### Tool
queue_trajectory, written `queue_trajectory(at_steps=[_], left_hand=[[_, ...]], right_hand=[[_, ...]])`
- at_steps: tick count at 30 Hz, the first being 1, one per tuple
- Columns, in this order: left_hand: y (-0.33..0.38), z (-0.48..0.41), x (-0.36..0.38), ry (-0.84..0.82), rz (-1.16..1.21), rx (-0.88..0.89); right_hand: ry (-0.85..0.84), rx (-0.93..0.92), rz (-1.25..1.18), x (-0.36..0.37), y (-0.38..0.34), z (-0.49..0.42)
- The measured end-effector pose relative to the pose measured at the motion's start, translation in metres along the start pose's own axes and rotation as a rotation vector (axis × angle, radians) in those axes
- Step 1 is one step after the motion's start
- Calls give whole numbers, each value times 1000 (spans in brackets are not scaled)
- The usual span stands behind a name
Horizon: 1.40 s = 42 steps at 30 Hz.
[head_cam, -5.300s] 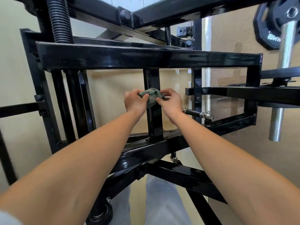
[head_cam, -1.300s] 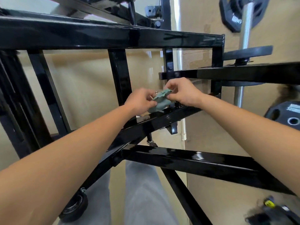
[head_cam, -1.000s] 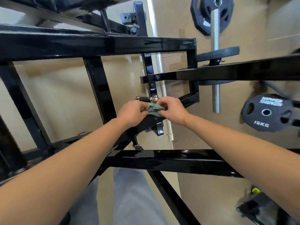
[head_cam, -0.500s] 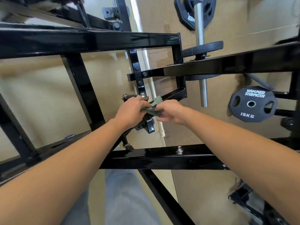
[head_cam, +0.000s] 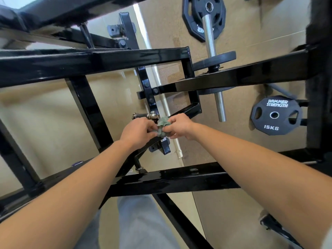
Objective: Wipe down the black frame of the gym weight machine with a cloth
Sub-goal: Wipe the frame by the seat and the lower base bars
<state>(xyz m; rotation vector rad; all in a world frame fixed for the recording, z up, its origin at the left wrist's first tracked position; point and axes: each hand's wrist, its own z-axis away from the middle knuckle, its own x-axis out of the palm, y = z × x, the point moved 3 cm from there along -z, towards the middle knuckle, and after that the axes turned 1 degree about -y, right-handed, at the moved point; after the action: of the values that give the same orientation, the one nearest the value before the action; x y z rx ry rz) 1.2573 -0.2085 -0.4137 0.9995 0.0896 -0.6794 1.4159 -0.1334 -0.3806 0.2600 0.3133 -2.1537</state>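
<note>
Two hands meet on one small green cloth (head_cam: 163, 127) in the head view, the only view here. The left hand (head_cam: 137, 130) pinches the cloth from its left side with curled fingers, and the right hand (head_cam: 180, 125) pinches it from the right side, so the cloth is bunched into a tight ball between them. Both grips are narrow and closed on the fabric; they probably hold it so to gather or refold it, or to press it around a thin part of the frame.

Directly under the grip runs a slanted black bar (head_cam: 188, 112) of the black frame (head_cam: 93, 60), and the cloth seems to touch it, though the fingers hide the exact contact. Just above and left of the grip sits a chrome joint (head_cam: 151, 115) on a short rod, very near the cloth, which may be why the hands work so closely here. Just below the grip hangs a small black bracket (head_cam: 166, 147).

Well to the right of the grip a weight plate (head_cam: 275, 115) marked 15KG hangs on the wall side, and above right a steel bar (head_cam: 213, 69) carries more plates. Below the grip, nearer to the person, a wide glossy beam (head_cam: 179, 178) crosses under both forearms; it looks already shiny, but whether it is wiped cannot be judged.
</note>
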Motion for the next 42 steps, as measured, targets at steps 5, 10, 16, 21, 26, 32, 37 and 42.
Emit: queue_trajectory(at_steps=[5, 10, 16, 21, 26, 32, 37, 42], left_hand=[[12, 16, -25, 130, 159, -111], [81, 1, -65, 311, 276, -57], [213, -28, -100, 354, 409, 201], [256, -41, -101, 331, 561, 290], [249, -62, -86, 261, 503, 280], [215, -94, -66, 237, 449, 222], [192, -122, -53, 269, 393, 127], [169, -137, -39, 283, 439, 25]], right_hand=[[2, 47, -214, -13, -12, 33], [439, -26, -860, -40, -33, 82], [1030, -102, -1300, -96, -42, 146], [1313, -85, -1232, -124, -32, 165], [1154, -109, -1377, -128, -33, 157], [724, -151, -1559, -122, -27, 127], [592, -100, -1584, -117, -22, 83], [516, -80, -1576, -111, -20, 50]])
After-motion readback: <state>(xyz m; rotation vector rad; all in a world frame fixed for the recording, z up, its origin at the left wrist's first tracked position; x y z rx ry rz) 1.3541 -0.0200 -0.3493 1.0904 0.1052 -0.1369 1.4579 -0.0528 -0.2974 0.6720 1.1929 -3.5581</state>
